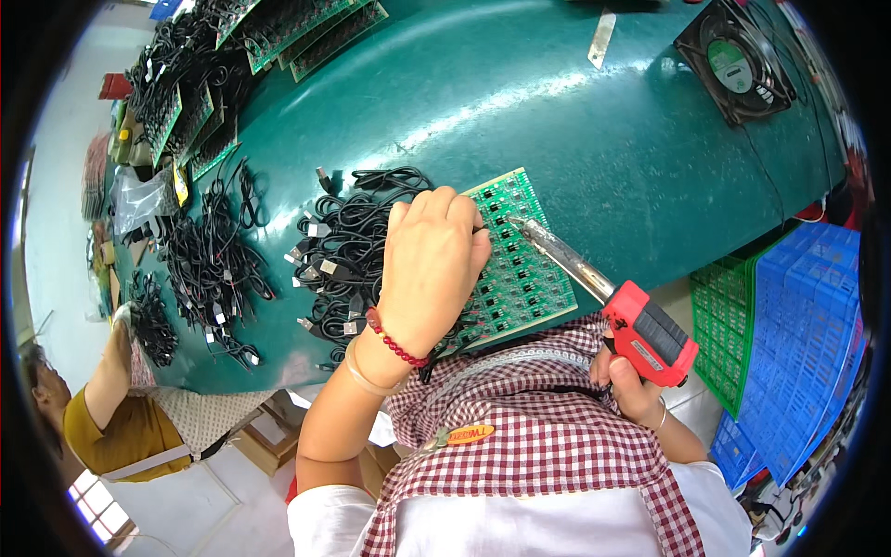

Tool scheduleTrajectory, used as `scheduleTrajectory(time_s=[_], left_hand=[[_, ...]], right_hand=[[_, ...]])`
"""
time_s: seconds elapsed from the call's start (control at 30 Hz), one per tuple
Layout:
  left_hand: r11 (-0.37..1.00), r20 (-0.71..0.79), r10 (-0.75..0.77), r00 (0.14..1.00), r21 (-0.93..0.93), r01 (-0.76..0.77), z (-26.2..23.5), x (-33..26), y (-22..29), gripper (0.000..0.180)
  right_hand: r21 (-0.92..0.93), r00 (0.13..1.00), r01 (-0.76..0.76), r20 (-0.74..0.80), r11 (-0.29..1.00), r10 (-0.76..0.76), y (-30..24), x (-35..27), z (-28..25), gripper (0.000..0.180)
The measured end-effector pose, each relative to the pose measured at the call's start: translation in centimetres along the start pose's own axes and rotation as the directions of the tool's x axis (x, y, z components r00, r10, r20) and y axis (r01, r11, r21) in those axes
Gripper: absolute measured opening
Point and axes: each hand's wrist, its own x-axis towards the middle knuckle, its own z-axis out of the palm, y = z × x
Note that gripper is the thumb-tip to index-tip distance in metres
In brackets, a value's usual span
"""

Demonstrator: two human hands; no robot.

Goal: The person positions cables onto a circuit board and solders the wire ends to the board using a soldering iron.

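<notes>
A green circuit board panel [520, 288] with rows of small black parts lies flat at the table's near edge. My left hand [434, 246] rests over its left side, fingers pinched on a thin black cable [480, 228] whose end shows only as a dark bit at the fingertips. In my right hand [636, 390] is a red and black soldering gun [650, 336], gripped by its handle. Its metal tip points left and reaches the board's upper part, close to my left fingers. Black USB cables [348, 243] lie in a heap left of the board, partly hidden by my left forearm.
More cable bundles [213, 265] and stacked boards [306, 37] cover the green table's left side. A black fan [735, 63] stands far right, a metal strip [601, 39] beside it. Blue and green plastic baskets [789, 343] stand right. A co-worker [121, 418] reaches in from the left.
</notes>
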Motion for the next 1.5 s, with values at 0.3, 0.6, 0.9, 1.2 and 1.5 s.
scheduleTrajectory(time_s=[0.3, 0.6, 0.9, 1.2, 1.5], left_hand=[[1.000, 0.019, -0.014, 1.000, 0.000, 0.014, 0.2, 0.3, 0.5, 0.013], [0.992, -0.028, -0.061, 0.998, 0.111, 0.063, 0.1, -0.1, 0.3, 0.008], [0.962, -0.202, -0.088, 0.975, 0.236, 0.136, -1.2, -1.5, 3.1, 0.015], [0.532, -0.269, -0.461, 0.845, 0.678, 0.507, -10.1, -8.1, -18.4, 0.018], [0.609, -0.423, -0.690, 0.587, -0.777, 0.156, -13.8, -9.3, -15.0, 0.013]], right_hand=[[-0.033, 0.999, 0.007, 0.034, 0.999, -0.006, -0.1, -0.1, -0.4, 0.041], [0.106, 0.969, 0.195, -0.171, 0.975, -0.176, -1.2, 1.9, 0.4, 0.039], [0.080, 0.914, 0.331, -0.274, 0.940, -0.299, -3.6, 4.2, 0.7, 0.037], [0.099, 0.903, 0.337, -0.315, 0.936, -0.291, -4.2, 4.8, 1.9, 0.035], [0.080, 0.881, 0.327, -0.385, 0.942, -0.274, -5.1, 5.9, 2.8, 0.037]])
